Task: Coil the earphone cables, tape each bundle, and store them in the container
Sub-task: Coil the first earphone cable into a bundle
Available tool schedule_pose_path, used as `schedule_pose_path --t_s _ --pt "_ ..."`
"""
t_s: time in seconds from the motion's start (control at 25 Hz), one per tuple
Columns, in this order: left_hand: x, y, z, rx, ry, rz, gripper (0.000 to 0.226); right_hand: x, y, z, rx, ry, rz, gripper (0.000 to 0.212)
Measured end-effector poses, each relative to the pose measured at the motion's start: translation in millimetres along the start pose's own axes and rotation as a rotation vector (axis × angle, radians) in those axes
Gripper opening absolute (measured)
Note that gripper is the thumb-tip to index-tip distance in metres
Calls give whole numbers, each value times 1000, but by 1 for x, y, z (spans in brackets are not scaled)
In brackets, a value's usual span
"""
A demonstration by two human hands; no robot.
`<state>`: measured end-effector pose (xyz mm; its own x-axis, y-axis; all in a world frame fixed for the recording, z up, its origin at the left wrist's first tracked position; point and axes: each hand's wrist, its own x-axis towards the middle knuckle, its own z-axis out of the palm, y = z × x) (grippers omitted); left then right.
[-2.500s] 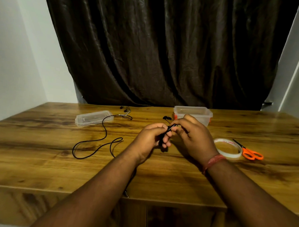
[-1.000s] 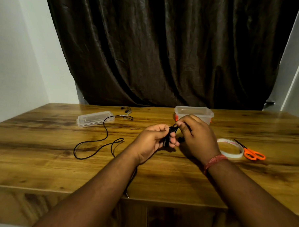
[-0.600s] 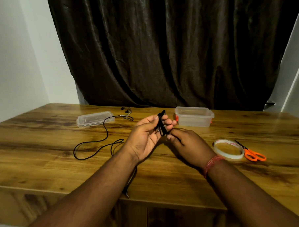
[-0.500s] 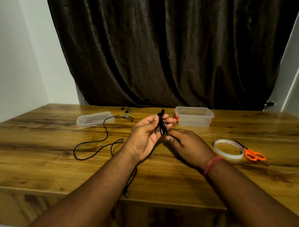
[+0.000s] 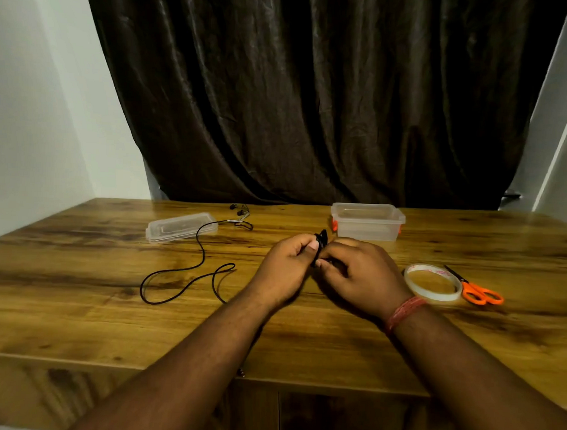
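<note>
My left hand point(image 5: 288, 267) grips a small black coiled earphone bundle point(image 5: 320, 244) above the middle of the wooden table point(image 5: 76, 319). My right hand point(image 5: 357, 276) meets it from the right, fingers curled and pinching the bundle's lower part. A second black earphone cable point(image 5: 202, 260) lies uncoiled on the table to the left, its earbuds point(image 5: 238, 210) near the back edge. The clear container point(image 5: 368, 221) with orange clips stands open just behind my hands. A roll of clear tape point(image 5: 432, 281) lies to the right.
The container's clear lid point(image 5: 181, 226) lies at the back left. Orange-handled scissors point(image 5: 477, 290) rest right of the tape. A dark curtain point(image 5: 313, 102) hangs behind the table. A cable plug point(image 5: 242, 372) dangles at the table's front edge.
My left hand had lifted the bundle upright with my right hand below it; now both hands have closed together around the bundle, lower and slightly to the right.
</note>
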<state>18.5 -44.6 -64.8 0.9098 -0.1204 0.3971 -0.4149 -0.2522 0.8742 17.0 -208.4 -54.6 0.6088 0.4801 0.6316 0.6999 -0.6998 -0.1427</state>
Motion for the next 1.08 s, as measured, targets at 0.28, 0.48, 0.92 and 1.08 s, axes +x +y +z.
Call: schedule_pose_path --t_s 0.28,0.48,0.92,1.08 --pt "3 4 2 -20 -16 -113 27 3 5 -3 -42 91 -30 5" --pt "1 3 3 -318 -145 -179 30 3 10 -3 75 207 -4 4" --pt "1 11 -9 -733 -104 -238 28 4 9 5 236 108 0 22" --pt "3 12 -8 -788 -30 -267 32 3 7 5 266 34 27 32"
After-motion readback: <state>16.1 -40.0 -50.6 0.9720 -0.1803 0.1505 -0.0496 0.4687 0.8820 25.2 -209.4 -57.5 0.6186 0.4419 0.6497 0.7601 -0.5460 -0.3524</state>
